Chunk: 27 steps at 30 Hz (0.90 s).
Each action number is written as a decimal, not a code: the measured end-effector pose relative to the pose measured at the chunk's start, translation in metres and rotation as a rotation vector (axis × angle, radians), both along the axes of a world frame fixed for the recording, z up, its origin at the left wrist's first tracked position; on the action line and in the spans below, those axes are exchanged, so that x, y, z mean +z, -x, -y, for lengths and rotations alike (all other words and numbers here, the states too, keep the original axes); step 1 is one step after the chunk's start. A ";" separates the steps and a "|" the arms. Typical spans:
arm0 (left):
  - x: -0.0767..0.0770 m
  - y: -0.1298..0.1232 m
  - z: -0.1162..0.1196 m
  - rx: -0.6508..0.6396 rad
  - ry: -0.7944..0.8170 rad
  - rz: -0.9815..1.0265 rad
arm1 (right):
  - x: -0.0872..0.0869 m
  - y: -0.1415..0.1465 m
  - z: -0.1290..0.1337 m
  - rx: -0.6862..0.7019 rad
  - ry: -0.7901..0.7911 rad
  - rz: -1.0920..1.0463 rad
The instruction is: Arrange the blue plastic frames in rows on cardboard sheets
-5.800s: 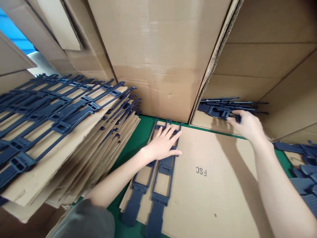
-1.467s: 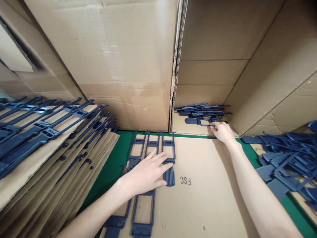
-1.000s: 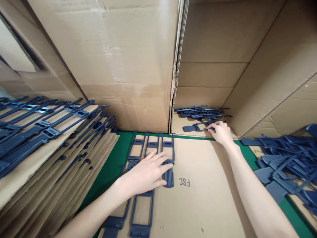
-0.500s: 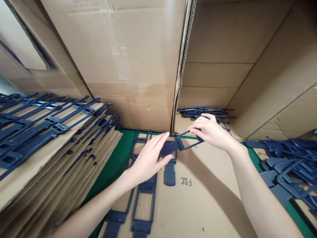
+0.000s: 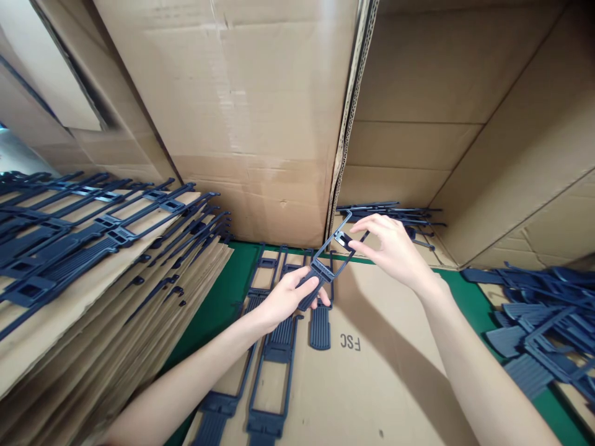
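Note:
A dark blue plastic frame, with two long rails and a flat paddle end, is held tilted above the cardboard sheet. My left hand is closed around its paddle end, thumb on top. At the far end my right hand has thumb and index finger at a small block with a shiny patch between the rails; the fingertips pinch at its edge. Beneath, similar frames lie in columns on the cardboard sheet, and one ribbed paddle shows just below my left hand.
At left rises a stack of cardboard sheets with frames layered between them. A loose pile of blue frames lies at right. More thin parts rest inside the open cardboard box. Green surface shows between.
My left hand has gone from open and flat to gripping the paddle end. The frame has swung so its rails point up and away. My right hand's fingers have shifted to the small block.

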<state>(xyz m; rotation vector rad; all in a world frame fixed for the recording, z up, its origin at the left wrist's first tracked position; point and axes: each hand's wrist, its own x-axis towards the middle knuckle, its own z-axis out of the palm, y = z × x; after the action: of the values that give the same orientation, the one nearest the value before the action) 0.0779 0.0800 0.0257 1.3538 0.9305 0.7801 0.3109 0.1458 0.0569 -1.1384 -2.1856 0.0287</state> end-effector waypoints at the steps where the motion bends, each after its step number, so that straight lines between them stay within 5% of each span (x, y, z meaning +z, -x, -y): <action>1: 0.001 -0.001 0.001 0.000 -0.003 0.002 | -0.002 0.002 0.000 0.000 0.016 0.020; 11: 0.005 -0.004 0.009 -0.149 -0.049 0.012 | -0.003 0.007 0.000 0.038 0.077 0.040; 18: 0.043 0.021 0.015 -0.563 -0.500 -0.648 | 0.017 -0.001 0.013 0.291 0.362 0.119; 27: 0.030 0.037 0.002 -0.463 -0.692 -1.146 | 0.012 0.043 0.054 0.496 0.702 0.420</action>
<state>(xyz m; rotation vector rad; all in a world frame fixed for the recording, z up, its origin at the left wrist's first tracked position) 0.0409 0.0776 0.0554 2.6169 1.1487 -0.1576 0.2680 0.0916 0.0689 -0.9627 -2.9031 0.9049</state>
